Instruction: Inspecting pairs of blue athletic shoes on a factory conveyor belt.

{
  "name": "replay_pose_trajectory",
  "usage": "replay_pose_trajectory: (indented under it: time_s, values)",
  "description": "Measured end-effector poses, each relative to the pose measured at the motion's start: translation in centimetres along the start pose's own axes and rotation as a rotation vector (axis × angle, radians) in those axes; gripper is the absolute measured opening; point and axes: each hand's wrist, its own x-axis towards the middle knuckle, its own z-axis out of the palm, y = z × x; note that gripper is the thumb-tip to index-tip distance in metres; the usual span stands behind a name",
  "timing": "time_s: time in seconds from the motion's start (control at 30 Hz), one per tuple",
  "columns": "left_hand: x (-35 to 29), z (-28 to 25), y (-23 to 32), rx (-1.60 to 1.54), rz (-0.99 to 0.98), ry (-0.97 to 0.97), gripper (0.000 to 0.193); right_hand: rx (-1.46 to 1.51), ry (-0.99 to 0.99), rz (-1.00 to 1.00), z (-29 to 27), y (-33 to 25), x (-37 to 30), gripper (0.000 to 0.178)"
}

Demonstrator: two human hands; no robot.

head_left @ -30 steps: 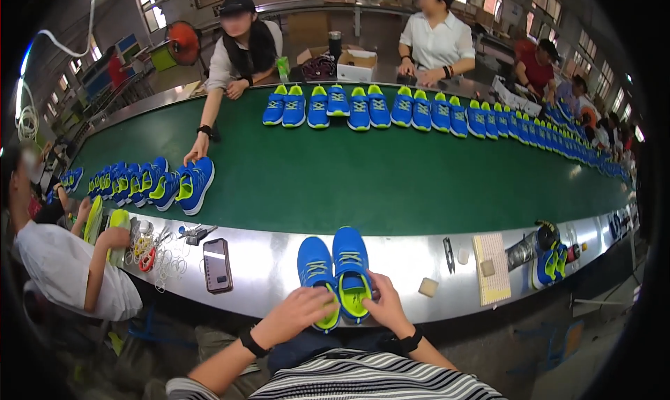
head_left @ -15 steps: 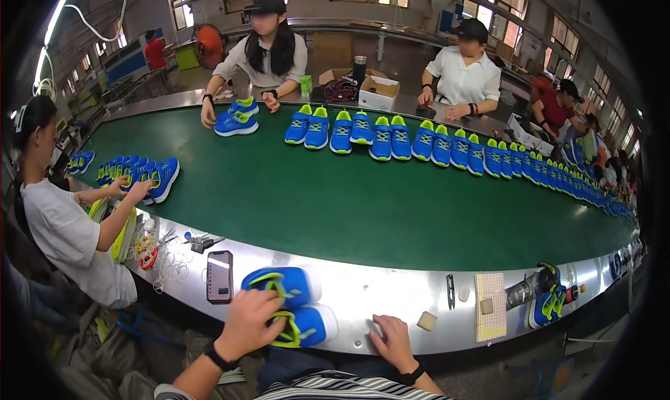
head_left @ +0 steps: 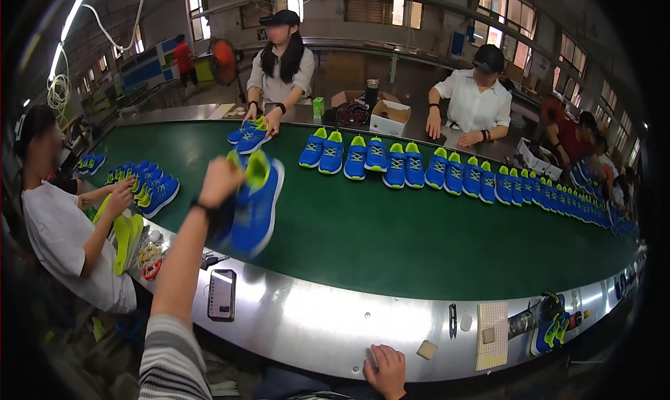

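My left hand (head_left: 222, 181) is raised over the near left part of the green belt (head_left: 335, 218). Its fingers are closed on the heel end of a pair of blue sneakers (head_left: 257, 208) with lime lining and white soles. The shoes hang toes down and are smeared by motion; the hand and wrist partly hide one of them. At the steel edge (head_left: 307, 316) my right hand (head_left: 386, 372) rests with nothing in it, fingers loosely spread. Beside it lies a small beige block (head_left: 427, 350).
Blue sneakers (head_left: 453, 173) line the belt's far side. Opposite, a person's hands (head_left: 269, 121) touch another pair. At left, a person handles lime insoles (head_left: 127, 243). A phone (head_left: 222, 295), black thread snips (head_left: 453, 321) and a gridded sheet (head_left: 492, 351) lie on the steel edge.
My left hand has lifted the pair of sneakers off the steel edge and carried it forward over the belt. My right hand stays by the edge. The person opposite now grasps the far pair.
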Motion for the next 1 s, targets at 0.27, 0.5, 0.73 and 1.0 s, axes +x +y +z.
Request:
replay_pose_trajectory:
  time_s: [0.27,0.5,0.73,1.0]
  values:
    - [10.0,-2.6,8.2,-0.598,0.367,0.301,0.033,0.023,0.056,0.11,0.2,-1.2,0.6,0.033]
    - [-23.1,5.6,7.6,-0.569,0.197,-0.341,0.022,0.058,0.023,0.072,0.0,-1.7,1.2,0.027]
    - [-37.2,7.8,4.2,-0.372,0.361,-0.336,0.027,0.109,-0.097,0.081,-0.3,-2.9,2.1,0.031]
    - [-34.3,10.1,1.0,-0.26,0.408,-0.141,0.026,0.04,-0.125,0.071,0.7,-3.3,2.5,0.037]
